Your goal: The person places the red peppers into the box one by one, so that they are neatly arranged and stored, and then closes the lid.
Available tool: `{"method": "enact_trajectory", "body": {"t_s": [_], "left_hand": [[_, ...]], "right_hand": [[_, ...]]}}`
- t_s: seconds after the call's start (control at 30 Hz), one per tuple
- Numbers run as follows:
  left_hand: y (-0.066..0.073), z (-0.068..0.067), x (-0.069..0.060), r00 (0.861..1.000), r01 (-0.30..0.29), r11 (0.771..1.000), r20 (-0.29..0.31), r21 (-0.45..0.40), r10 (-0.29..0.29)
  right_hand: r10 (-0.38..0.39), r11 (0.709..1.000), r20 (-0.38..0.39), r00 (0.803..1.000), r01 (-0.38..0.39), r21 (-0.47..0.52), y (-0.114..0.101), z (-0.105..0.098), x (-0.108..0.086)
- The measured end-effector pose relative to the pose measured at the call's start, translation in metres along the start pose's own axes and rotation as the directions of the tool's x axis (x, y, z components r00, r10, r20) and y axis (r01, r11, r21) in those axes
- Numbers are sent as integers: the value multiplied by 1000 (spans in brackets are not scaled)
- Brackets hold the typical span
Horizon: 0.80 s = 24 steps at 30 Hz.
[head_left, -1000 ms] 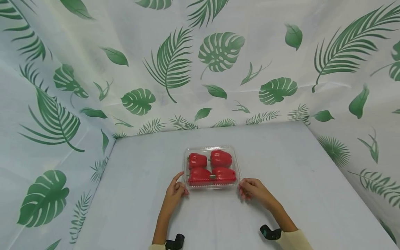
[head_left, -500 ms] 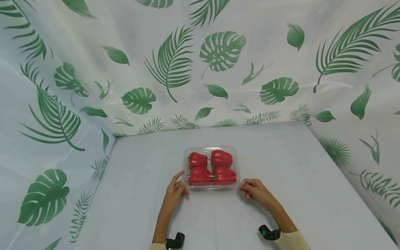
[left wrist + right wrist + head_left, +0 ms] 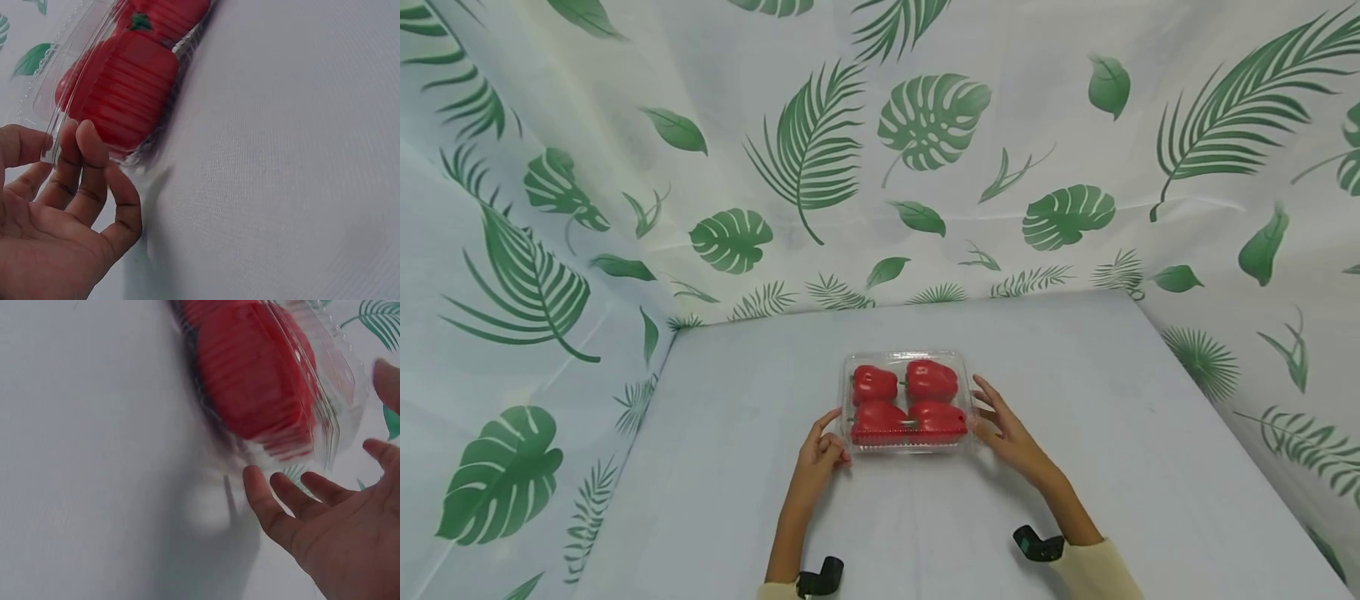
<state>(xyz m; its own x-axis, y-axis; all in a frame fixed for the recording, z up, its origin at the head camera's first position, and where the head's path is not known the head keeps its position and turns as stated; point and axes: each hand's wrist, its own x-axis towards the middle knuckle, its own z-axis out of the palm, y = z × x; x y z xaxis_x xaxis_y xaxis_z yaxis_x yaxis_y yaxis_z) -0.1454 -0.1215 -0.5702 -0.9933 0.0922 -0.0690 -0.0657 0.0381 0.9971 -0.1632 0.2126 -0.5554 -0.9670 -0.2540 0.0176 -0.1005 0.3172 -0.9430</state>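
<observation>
A clear plastic clamshell box (image 3: 901, 357) sits closed on the table, with several red bell peppers (image 3: 931, 381) inside it. At the box's near left corner is my left hand (image 3: 817, 460); the left wrist view shows its fingers and thumb pinching the clear rim (image 3: 50, 140). My right hand (image 3: 1011, 440) is by the right side of the box, fingers spread and fairly straight. In the right wrist view these fingers (image 3: 265, 500) reach toward the box's corner without curling round it; whether the thumb touches the box is unclear.
A white cloth covers the table (image 3: 760, 367). White curtains with green leaf prints (image 3: 925, 125) hang at the back and both sides. Each wrist wears a black camera, the left one (image 3: 822, 577) and the right one (image 3: 1037, 546).
My right hand has let go of the box's near right corner, shifted up along its side and spread its fingers. The left hand and the box hold nearly still.
</observation>
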Motion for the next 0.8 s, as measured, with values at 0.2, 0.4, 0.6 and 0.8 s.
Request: {"method": "enact_trajectory", "body": {"t_s": [0.2, 0.4, 0.6, 0.8], "left_hand": [[4, 1, 1, 1000, 6, 1000, -26, 25, -6], [14, 5, 0, 999, -3, 1000, -48, 19, 4], [32, 3, -9, 999, 30, 999, -17, 43, -29], [26, 1, -10, 999, 43, 997, 6, 67, -44]], "right_hand": [[-29, 998, 10, 1000, 30, -59, -3, 8, 4], [-64, 997, -2, 998, 64, -45, 2, 9, 5], [-64, 997, 7, 998, 64, -40, 2, 10, 6], [-61, 997, 21, 998, 62, -39, 1, 9, 5]]}}
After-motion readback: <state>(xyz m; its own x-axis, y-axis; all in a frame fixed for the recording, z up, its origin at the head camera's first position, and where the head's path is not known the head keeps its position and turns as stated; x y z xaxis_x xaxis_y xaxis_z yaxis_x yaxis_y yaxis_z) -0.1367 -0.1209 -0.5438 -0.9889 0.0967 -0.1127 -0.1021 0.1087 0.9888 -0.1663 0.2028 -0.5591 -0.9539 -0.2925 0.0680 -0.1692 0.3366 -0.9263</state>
